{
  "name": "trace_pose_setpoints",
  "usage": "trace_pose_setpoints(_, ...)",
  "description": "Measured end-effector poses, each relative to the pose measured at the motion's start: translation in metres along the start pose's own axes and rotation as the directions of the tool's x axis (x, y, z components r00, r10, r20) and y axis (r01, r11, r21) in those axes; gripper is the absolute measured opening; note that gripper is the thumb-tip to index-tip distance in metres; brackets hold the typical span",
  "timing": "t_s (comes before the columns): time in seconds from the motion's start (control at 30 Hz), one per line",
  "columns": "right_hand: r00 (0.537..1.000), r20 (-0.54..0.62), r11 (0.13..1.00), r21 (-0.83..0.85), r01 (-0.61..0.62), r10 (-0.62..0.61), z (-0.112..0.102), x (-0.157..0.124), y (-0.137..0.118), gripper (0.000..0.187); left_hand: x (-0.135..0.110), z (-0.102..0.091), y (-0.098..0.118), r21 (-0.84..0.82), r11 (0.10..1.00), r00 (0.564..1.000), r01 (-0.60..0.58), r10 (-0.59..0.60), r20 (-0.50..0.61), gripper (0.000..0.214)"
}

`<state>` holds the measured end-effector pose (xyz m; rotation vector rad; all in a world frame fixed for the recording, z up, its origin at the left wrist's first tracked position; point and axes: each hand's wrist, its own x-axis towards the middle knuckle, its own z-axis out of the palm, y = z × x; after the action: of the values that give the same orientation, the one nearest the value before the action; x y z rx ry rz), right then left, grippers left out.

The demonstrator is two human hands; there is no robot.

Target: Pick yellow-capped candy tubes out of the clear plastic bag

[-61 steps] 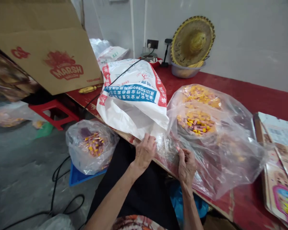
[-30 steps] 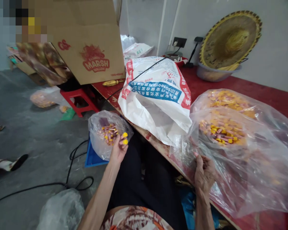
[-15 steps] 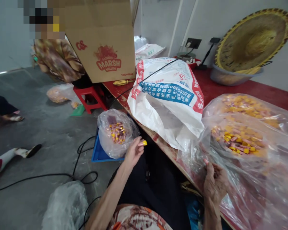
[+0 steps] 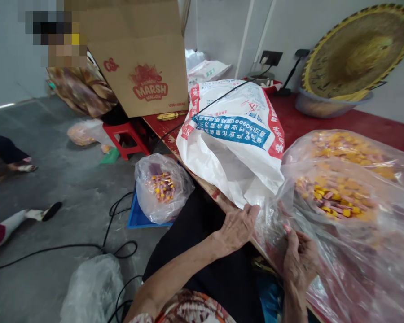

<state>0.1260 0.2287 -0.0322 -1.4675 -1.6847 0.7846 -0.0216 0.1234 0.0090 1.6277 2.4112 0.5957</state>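
My left hand (image 4: 238, 226) is over the table's front edge, at the lower lip of the white woven sack (image 4: 235, 114). Its fingers are stretched out with their backs toward me, and nothing shows in them. Close by on the right, my right hand (image 4: 300, 255) is closed, with a small pink piece (image 4: 287, 229) between thumb and fingertips. Behind it lies a big clear plastic bag (image 4: 340, 260) holding many pink pieces with yellow ends (image 4: 340, 202). Down at the left, a smaller clear bag (image 4: 144, 179) of similar pieces sits on a blue tray (image 4: 134, 217).
On the red table (image 4: 299, 116) stand a cardboard box (image 4: 134, 49) and a basin (image 4: 326, 105) with a straw hat (image 4: 353, 54) leaning over it. A black cable (image 4: 218, 98) crosses the sack. Another person (image 4: 81, 85) sits near a red stool (image 4: 126, 134).
My left hand has swung right, from above the smaller bag to the sack's lip. The yellow-ended piece it held no longer shows. My right hand has stayed almost in place.
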Motion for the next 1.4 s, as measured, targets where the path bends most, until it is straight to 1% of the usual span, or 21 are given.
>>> trace_pose_setpoints(0.07,1.0,0.001,1.0,-0.019,0.006,-0.006,-0.001,0.0,-0.002,0.073,0.001,-0.001,0.001,0.014,1.0,1.0,0.002,-0.002,-0.023,0.039)
trace_pose_setpoints(0.13,1.0,0.003,1.0,-0.023,-0.006,0.006,-0.001,0.0,-0.004,0.073,0.003,-0.002,-0.001,-0.006,1.0,1.0,0.026,-0.026,0.009,0.038)
trace_pose_setpoints(0.23,1.0,0.005,1.0,0.001,-0.017,0.017,0.0,0.0,-0.006,0.073,0.009,-0.004,-0.007,-0.163,0.984,0.997,0.078,-0.073,0.039,0.041)
trace_pose_setpoints(0.33,1.0,0.017,1.0,0.001,-0.019,0.019,0.0,0.0,-0.009,0.076,0.012,-0.001,-0.016,-0.366,0.927,0.99,0.087,-0.122,-0.073,0.043)
trace_pose_setpoints(0.4,0.999,0.022,0.999,-0.006,-0.031,0.031,0.0,0.001,-0.011,0.079,0.011,0.005,-0.021,-0.431,0.901,0.978,0.055,-0.135,-0.159,0.04)
trace_pose_setpoints(0.47,0.999,0.026,0.999,-0.003,-0.038,0.038,-0.001,0.002,-0.013,0.081,0.009,0.011,-0.026,-0.44,0.898,0.976,0.021,-0.114,-0.185,0.034)
trace_pose_setpoints(0.53,0.999,0.031,0.999,0.003,-0.039,0.039,-0.001,0.002,-0.015,0.082,0.009,0.013,-0.03,-0.453,0.891,0.984,0.019,-0.096,-0.147,0.02)
trace_pose_setpoints(0.6,0.998,0.04,0.999,0.015,-0.044,0.043,-0.001,0.003,-0.015,0.081,0.016,0.009,-0.034,-0.495,0.867,0.985,0.056,-0.129,-0.115,0.008)
trace_pose_setpoints(0.63,0.998,0.043,0.999,0.023,-0.05,0.049,-0.001,0.003,-0.015,0.081,0.024,0.005,-0.037,-0.511,0.856,0.978,0.077,-0.164,-0.128,0.012)
trace_pose_setpoints(0.7,0.997,0.051,0.998,0.037,-0.06,0.058,-0.001,0.004,-0.014,0.08,0.05,-0.006,-0.044,-0.494,0.864,0.95,0.092,-0.225,-0.217,0.018)
trace_pose_setpoints(0.77,0.996,0.066,0.997,0.045,-0.064,0.061,-0.002,0.004,-0.012,0.08,0.087,-0.013,-0.055,-0.404,0.911,0.918,0.086,-0.23,-0.323,0.017)
trace_pose_setpoints(0.8,0.996,0.071,0.997,0.05,-0.064,0.06,-0.002,0.004,-0.011,0.08,0.107,-0.015,-0.062,-0.347,0.934,0.914,0.09,-0.216,-0.344,0.017)
trace_pose_setpoints(0.87,0.996,0.067,0.996,0.063,-0.055,0.051,-0.001,0.005,-0.009,0.077,0.145,-0.013,-0.075,-0.263,0.956,0.93,0.128,-0.208,-0.303,0.023)
trace_pose_setpoints(0.93,0.999,0.049,0.997,0.077,-0.028,0.024,0.001,0.005,-0.007,0.072,0.173,-0.007,-0.088,-0.231,0.959,0.949,0.165,-0.218,-0.226,0.03)
trace_pose_setpoints(1.03,0.999,0.009,0.993,0.111,0.032,-0.033,0.002,0.004,-0.006,0.063,0.194,0.0,-0.103,-0.233,0.955,0.96,0.182,-0.224,-0.169,0.026)
trace_pose_setpoints(1.13,0.989,-0.131,0.987,0.138,0.085,-0.067,0.002,0.001,-0.006,0.051,0.195,-0.004,-0.113,-0.255,0.95,0.965,0.181,-0.222,-0.141,0.021)
trace_pose_setpoints(1.2,0.964,-0.247,0.985,0.113,0.131,-0.1,0.002,0.0,-0.005,0.046,0.189,-0.014,-0.116,-0.278,0.942,0.965,0.187,-0.23,-0.129,0.018)
trace_pose_setpoints(1.23,0.959,-0.257,0.984,0.091,0.151,-0.123,0.002,0.0,-0.005,0.046,0.183,-0.019,-0.116,-0.298,0.935,0.962,0.194,-0.241,-0.129,0.018)
trace_pose_setpoints(1.27,0.963,-0.223,0.983,0.069,0.169,-0.15,0.002,0.001,-0.004,0.049,0.175,-0.026,-0.115,-0.342,0.918,0.955,0.204,-0.262,-0.135,0.02)
trace_pose_setpoints(1.33,0.982,-0.081,0.984,0.042,0.174,-0.17,0.003,0.006,-0.004,0.059,0.154,-0.039,-0.111,-0.509,0.834,0.935,0.215,-0.325,-0.138,0.028)
trace_pose_setpoints(1.4,0.992,0.033,0.991,0.049,0.123,-0.124,0.002,0.013,-0.009,0.066,0.127,-0.052,-0.106,-0.716,0.666,0.92,0.211,-0.383,-0.086,0.036)
